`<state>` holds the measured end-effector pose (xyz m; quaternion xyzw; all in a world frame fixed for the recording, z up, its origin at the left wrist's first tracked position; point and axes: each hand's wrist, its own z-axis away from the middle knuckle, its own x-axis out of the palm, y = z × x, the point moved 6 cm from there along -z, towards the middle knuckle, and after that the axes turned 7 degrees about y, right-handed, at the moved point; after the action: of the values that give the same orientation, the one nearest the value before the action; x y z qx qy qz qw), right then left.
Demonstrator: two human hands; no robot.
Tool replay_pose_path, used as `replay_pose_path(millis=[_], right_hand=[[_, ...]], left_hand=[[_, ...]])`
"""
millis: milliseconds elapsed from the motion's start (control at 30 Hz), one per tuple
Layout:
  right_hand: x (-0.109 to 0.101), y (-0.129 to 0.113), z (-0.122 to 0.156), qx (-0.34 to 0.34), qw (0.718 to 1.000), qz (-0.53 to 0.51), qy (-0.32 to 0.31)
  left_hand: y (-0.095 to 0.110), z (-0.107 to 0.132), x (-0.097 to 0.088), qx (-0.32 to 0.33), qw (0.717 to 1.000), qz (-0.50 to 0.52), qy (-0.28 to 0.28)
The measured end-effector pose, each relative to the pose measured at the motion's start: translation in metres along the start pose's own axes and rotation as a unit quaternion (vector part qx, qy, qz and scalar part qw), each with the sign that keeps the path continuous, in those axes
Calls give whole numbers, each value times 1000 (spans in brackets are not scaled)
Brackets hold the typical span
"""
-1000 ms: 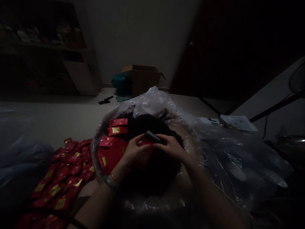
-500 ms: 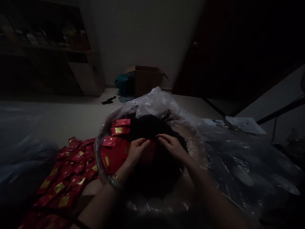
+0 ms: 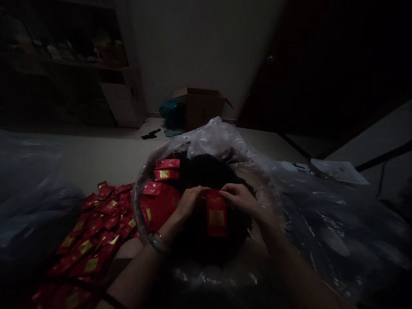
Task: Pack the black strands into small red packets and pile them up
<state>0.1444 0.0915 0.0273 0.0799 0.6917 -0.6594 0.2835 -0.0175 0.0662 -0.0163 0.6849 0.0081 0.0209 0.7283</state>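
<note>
A red packet with a gold square (image 3: pixel 216 213) hangs upright between both my hands, over a heap of dark loose material (image 3: pixel 206 176) inside a clear plastic bag (image 3: pixel 289 193). My left hand (image 3: pixel 189 201) pinches the packet's top left corner, fingers closed. On the top right corner my right hand (image 3: pixel 240 198) is pinched too. A bangle sits on my left wrist. More red packets (image 3: pixel 162 169) lie stacked inside the bag at its left side.
Several red packets (image 3: pixel 93 231) are spread on the pale surface at the lower left. A cardboard box (image 3: pixel 199 107) and a teal bundle (image 3: pixel 172 113) stand by the far wall. Shelving (image 3: pixel 80 68) is at the back left. Papers (image 3: pixel 337 169) lie to the right.
A second ago my hands held the packet with a dark object at its mouth. The dark object is gone from view, and the packet now hangs flat, facing me, held by its top corners.
</note>
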Motion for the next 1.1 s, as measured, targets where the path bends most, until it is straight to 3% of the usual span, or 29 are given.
replay_pose_path(millis=[67,133,200,233,267,367,433,533,700,833,900,1000,1100], right_hand=[[-19,2,1,26,999,12,14],[-37,-4,5,22,997,30,70],[-48,-19,14,-15,989,11,150],[-49,-28,20,-40,983,-24,180],[-45,-37,27,-56,978,-84,182],[-19,-62,42,-105,962,-241,75],[-8,-68,45,-101,955,-279,22],[-4,-57,38,-67,964,-258,12],[17,-35,23,-101,991,-71,-58],[38,-27,25,-159,978,54,-125],[41,-25,26,-164,975,65,-132],[38,-23,23,-163,979,58,-111],[39,-17,19,-138,986,46,-82]], left_hand=[[9,-1,-17,33,976,-205,65],[20,1,-37,51,882,-448,140],[22,2,-51,20,787,-598,149],[19,2,-56,-13,757,-638,139],[17,2,-59,-29,740,-661,121],[12,1,-59,-62,722,-686,68],[11,2,-56,-68,717,-692,50],[13,3,-51,-58,708,-702,54],[13,4,-45,-25,699,-709,88],[13,5,-44,15,707,-698,114],[13,3,-48,21,742,-659,122],[14,-3,-56,34,837,-528,143],[16,-9,-65,41,919,-338,201]])
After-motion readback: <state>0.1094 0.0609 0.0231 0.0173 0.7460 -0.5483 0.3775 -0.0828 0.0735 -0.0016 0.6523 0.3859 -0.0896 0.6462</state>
